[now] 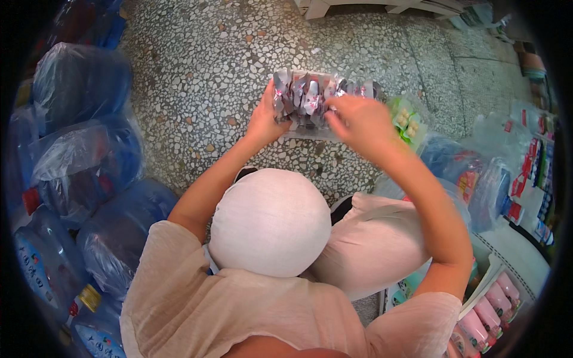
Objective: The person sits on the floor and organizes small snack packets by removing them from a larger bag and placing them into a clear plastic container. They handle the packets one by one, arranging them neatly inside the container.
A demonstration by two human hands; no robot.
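Observation:
A clear plastic box (309,133) packed with a row of silver foil packets (312,100) is before me, above the floor or on it; I cannot tell which. The packets stand on edge and bear pink and dark print. My left hand (266,118) grips the box's left end, thumb at the near side and fingers behind. Over the right half of the box, my right hand (365,123) has its fingertips among the packets, slightly blurred. Whether it pinches one is hidden. Just beyond its wrist is a green-and-clear package (406,120) with round pale pieces.
Large blue water bottles (85,165) in plastic film crowd the left side. Wrapped bottles (479,179) and a shelf with pink bottles (485,313) line the right. A white slatted stand (358,6) is at the far edge of the speckled terrazzo floor (197,89).

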